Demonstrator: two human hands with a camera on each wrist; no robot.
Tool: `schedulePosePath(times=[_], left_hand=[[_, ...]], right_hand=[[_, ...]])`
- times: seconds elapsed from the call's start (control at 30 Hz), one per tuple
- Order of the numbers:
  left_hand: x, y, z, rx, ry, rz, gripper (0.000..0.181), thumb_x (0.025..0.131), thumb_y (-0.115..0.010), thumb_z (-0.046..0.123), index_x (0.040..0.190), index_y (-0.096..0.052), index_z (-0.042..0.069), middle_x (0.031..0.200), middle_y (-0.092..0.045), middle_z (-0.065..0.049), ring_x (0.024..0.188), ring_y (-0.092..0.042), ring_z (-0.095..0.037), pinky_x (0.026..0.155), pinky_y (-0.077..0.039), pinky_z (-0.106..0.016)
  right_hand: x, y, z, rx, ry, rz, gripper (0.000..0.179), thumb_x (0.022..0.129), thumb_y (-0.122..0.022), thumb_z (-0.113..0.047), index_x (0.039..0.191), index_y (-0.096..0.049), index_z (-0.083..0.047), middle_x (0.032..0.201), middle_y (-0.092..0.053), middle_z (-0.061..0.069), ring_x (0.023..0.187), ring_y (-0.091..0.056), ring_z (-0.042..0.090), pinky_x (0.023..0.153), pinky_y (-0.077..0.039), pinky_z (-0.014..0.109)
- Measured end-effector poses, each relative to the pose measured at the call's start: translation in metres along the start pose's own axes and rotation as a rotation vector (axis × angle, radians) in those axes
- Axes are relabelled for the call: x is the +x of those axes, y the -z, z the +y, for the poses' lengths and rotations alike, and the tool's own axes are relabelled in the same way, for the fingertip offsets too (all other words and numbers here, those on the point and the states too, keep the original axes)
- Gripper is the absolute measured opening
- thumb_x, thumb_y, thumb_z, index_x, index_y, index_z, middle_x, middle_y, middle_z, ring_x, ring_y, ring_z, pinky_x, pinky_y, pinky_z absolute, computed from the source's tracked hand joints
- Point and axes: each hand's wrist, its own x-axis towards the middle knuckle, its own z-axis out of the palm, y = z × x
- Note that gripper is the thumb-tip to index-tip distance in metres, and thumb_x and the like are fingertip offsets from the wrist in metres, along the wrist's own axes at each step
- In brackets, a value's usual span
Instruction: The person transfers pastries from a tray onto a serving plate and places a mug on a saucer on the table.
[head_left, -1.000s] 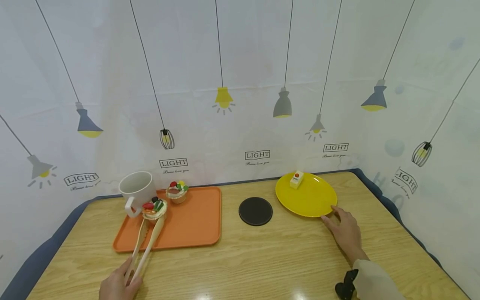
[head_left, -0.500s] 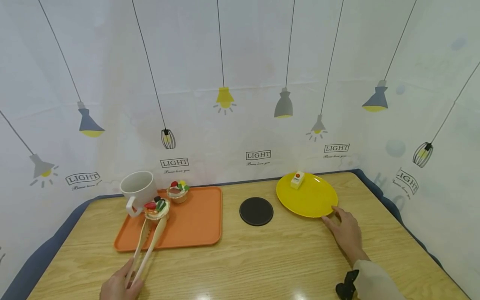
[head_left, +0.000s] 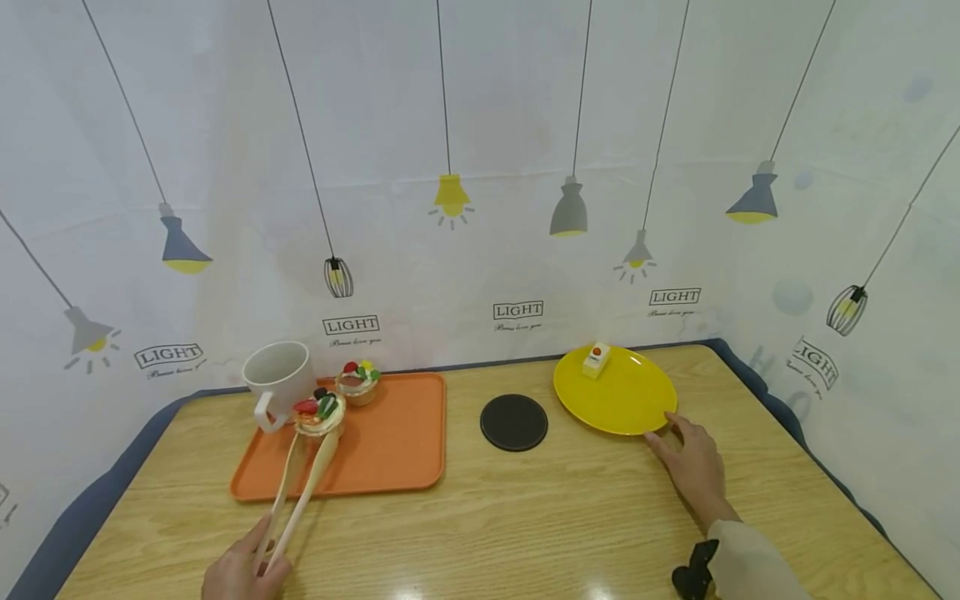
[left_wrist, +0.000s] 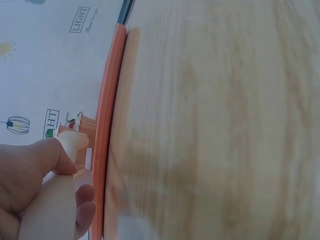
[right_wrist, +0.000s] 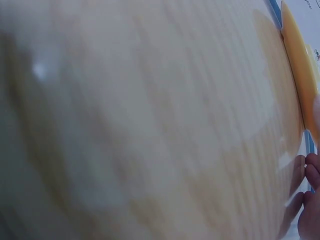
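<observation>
In the head view my left hand (head_left: 246,567) grips a pair of pale wooden tongs (head_left: 300,500). Between their tips sits a tart (head_left: 321,417) topped with cream and red, green and black toy fruit. The tart overlaps the orange tray (head_left: 397,450), just in front of the white mug (head_left: 279,375). My left wrist view shows the thumb and fingers wrapped around the tongs (left_wrist: 52,210). At the near right rim of the yellow plate (head_left: 622,400), my right hand (head_left: 693,467) holds the edge with thumb and index finger. A small white cake piece (head_left: 596,360) lies on that plate.
Another tart (head_left: 358,383) stands at the tray's back edge, beside the mug. A round black coaster (head_left: 513,422) lies on the wooden table (head_left: 480,533) between tray and plate. Behind the table hangs a white cloth (head_left: 495,242) printed with lamps.
The tongs with the tart between their tips have shifted slightly to the right, away from the mug. My right hand stays at the plate's rim.
</observation>
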Motion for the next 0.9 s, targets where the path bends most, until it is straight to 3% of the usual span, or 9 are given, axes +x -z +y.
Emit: schedulePosePath(times=[0.2, 0.9], left_hand=[[-0.005, 0.0, 0.007, -0.036, -0.025, 0.094, 0.064, 0.072, -0.064, 0.01, 0.128, -0.045, -0.013, 0.089, -0.067, -0.018, 0.062, -0.063, -0.016, 0.056, -0.047, -0.031], [-0.012, 0.001, 0.036, -0.098, -0.04, 0.083, 0.062, 0.073, -0.061, 0.007, 0.13, -0.046, -0.01, 0.092, -0.067, -0.015, 0.063, -0.059, -0.014, 0.053, -0.044, -0.027]], right_hand=[[-0.001, 0.001, 0.0, 0.001, 0.006, -0.004, 0.073, 0.09, -0.053, -0.046, 0.137, -0.037, 0.008, 0.128, -0.042, 0.031, 0.115, -0.038, 0.046, 0.095, -0.029, 0.06], [0.0, 0.002, 0.0, 0.014, 0.004, -0.013, 0.073, 0.09, -0.053, -0.047, 0.137, -0.037, 0.007, 0.13, -0.041, 0.031, 0.117, -0.037, 0.046, 0.096, -0.027, 0.06]])
